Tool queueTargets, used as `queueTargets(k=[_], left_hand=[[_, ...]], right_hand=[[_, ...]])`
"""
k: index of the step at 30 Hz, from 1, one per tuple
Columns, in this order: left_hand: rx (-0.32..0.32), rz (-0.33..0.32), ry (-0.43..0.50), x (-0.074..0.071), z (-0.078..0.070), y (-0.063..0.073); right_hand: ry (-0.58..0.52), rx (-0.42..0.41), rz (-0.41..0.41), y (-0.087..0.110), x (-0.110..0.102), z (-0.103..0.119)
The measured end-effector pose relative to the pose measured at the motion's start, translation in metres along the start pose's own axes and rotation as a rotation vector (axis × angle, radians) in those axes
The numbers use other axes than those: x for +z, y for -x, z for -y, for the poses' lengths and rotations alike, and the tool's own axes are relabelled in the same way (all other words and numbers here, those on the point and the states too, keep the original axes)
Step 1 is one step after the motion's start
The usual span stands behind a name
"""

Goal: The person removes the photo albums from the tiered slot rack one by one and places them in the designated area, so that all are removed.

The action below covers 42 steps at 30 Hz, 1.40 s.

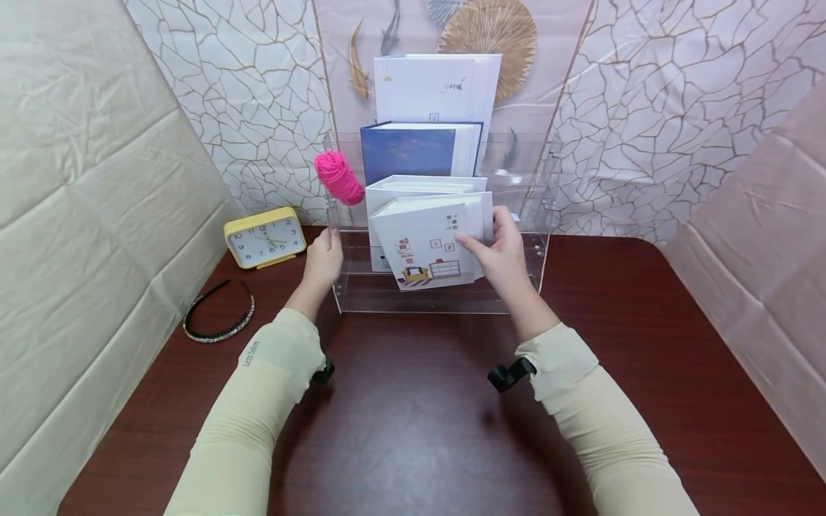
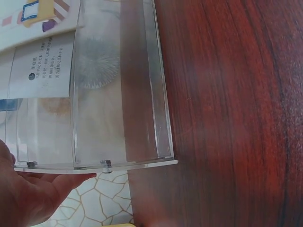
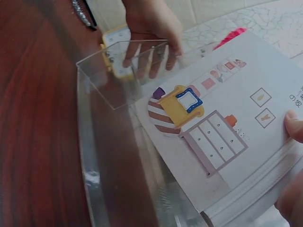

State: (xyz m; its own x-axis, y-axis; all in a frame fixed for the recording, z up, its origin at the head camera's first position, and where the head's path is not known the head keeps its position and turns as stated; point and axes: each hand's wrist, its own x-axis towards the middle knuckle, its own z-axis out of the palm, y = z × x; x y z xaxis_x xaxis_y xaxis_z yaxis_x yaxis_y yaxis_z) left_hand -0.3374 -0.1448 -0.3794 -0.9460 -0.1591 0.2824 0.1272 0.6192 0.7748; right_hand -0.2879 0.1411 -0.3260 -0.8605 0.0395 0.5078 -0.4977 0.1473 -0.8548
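Note:
A clear acrylic rack (image 1: 426,301) stands on the table with books in tiers. My right hand (image 1: 506,251) holds a white book (image 1: 432,244) with a drawn sofa and dresser on its cover, thumb on the front and fingers behind. The book leans at a tilt at the rack's front tier; in the right wrist view its cover (image 3: 218,118) fills the middle. Behind it are another white book (image 1: 426,184), a blue book (image 1: 409,154) and a tall white book (image 1: 419,89). My left hand (image 1: 325,258) grips the rack's left side panel, thumb inside, fingers outside.
A pink yarn skein (image 1: 338,178) is at the rack's upper left. To the left, a yellow alarm clock (image 1: 266,238) and a dark headband (image 1: 219,330) rest on the red-brown table (image 1: 413,430). Patterned cloth walls (image 1: 645,143) close in the back and sides.

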Motion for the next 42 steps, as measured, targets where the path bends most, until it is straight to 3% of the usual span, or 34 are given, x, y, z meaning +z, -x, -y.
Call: queueTargets(k=[7, 14, 20, 27, 42], left_hand=[[0.007, -0.016, -0.004, 0.0, -0.001, 0.0], [0.015, -0.02, -0.004, -0.004, -0.001, 0.0], [0.012, -0.009, 0.001, -0.004, -0.002, -0.001], [0.008, -0.021, -0.006, -0.009, -0.001, 0.0], [0.026, -0.019, -0.003, -0.016, 0.003, -0.001]], right_hand=[[-0.071, -0.005, -0.031, -0.008, -0.016, 0.001], [-0.285, 0.001, -0.113, -0.01, -0.028, 0.027], [-0.505, -0.048, -0.239, -0.012, -0.048, 0.048], [-0.727, -0.096, -0.434, -0.012, -0.076, 0.055], [-1.062, 0.143, -0.773, -0.019, -0.139, 0.043]])
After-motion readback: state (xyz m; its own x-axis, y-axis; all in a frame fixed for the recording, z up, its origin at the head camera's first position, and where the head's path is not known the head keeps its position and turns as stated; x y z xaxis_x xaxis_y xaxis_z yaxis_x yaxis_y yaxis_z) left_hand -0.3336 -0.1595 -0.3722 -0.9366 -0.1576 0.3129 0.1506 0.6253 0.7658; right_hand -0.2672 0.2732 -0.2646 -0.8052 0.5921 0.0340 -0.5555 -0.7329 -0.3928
